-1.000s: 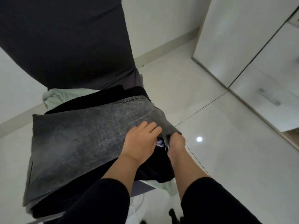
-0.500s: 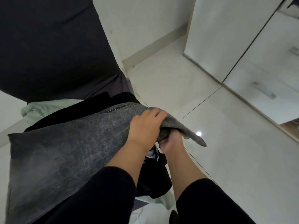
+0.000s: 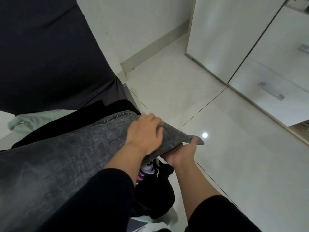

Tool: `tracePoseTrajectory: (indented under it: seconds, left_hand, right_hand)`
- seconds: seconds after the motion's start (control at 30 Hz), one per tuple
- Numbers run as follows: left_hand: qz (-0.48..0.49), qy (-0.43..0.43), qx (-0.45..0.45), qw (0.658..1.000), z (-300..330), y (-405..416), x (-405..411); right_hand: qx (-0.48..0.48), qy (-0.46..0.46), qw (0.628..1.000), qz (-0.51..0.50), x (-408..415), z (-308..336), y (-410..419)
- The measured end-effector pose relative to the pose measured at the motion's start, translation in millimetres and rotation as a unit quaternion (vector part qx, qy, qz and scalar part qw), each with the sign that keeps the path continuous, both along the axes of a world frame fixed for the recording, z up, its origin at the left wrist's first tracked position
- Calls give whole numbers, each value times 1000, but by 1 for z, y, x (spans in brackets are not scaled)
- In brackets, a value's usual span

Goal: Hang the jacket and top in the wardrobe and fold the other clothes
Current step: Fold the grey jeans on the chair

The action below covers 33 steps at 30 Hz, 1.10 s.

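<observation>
A grey washed-denim garment (image 3: 70, 153) lies spread across the clothes pile on the chair. My left hand (image 3: 144, 133) presses on top of its right end, fingers curled over the cloth. My right hand (image 3: 181, 154) holds the same end from underneath, palm up, with the cloth's tip (image 3: 195, 140) sticking out past it. Under the grey garment lie a black garment (image 3: 155, 196) with a small printed patch (image 3: 147, 169) and a pale green garment (image 3: 33, 122) at the back left.
The chair's dark backrest (image 3: 50, 52) rises at the upper left. A glossy tiled floor (image 3: 234, 164) stretches to the right. White wardrobe doors (image 3: 270, 52) with metal handles (image 3: 271, 90) stand at the upper right.
Both hands have lifted the grey garment's right end off the pile and drawn it rightward. My right hand moved from beside the cloth to under it. The view swung left.
</observation>
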State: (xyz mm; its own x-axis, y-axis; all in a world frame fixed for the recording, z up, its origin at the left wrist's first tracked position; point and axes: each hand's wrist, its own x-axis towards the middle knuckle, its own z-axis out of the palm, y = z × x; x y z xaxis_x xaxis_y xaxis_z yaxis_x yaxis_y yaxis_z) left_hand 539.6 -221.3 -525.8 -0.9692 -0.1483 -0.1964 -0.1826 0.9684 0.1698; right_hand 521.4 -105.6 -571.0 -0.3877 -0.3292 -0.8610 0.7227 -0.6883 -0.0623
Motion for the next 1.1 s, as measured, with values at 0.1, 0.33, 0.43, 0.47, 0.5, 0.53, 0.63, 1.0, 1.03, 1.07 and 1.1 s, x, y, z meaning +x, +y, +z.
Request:
tracePoseTrajectory:
  seconds: [0.1,0.33,0.43,0.47,0.5,0.53,0.63,1.0,1.03,1.07,1.1]
  left_hand:
    - [113,-13,-101,988,-3,-39,-7]
    - [158,-88,-155,971,-4,-58,-25]
    - [175,-51,-118,976,-2,-58,-31]
    - [196,-19,-89,976,0,-59,-31]
    - [215,14,-67,974,0,-61,-30]
    - [225,38,-56,972,-2,-64,-28]
    - [212,23,-61,975,-11,-74,-22]
    - [157,113,-93,977,-20,-97,20]
    - [153,111,-104,976,-21,-95,20]
    - [156,110,-105,976,-23,-91,20]
    - [168,108,-96,975,-24,-86,21]
  right_hand:
    - [17,-15,1000,17,-3,-8,-1]
    - [79,-23,996,29,-7,-20,-2]
    - [112,0,993,32,-11,-16,-4]
    - [128,10,991,32,-13,-15,-6]
    - [152,19,988,31,-14,-14,-8]
    - [175,19,984,28,-15,-13,-9]
    - [193,-3,981,11,-15,-12,-15]
    - [218,34,975,-14,-14,-25,-17]
    - [227,45,973,1,-12,-22,-18]
    - [218,40,975,-5,-10,-19,-18]
    - [184,28,982,-25,-9,-17,-16]
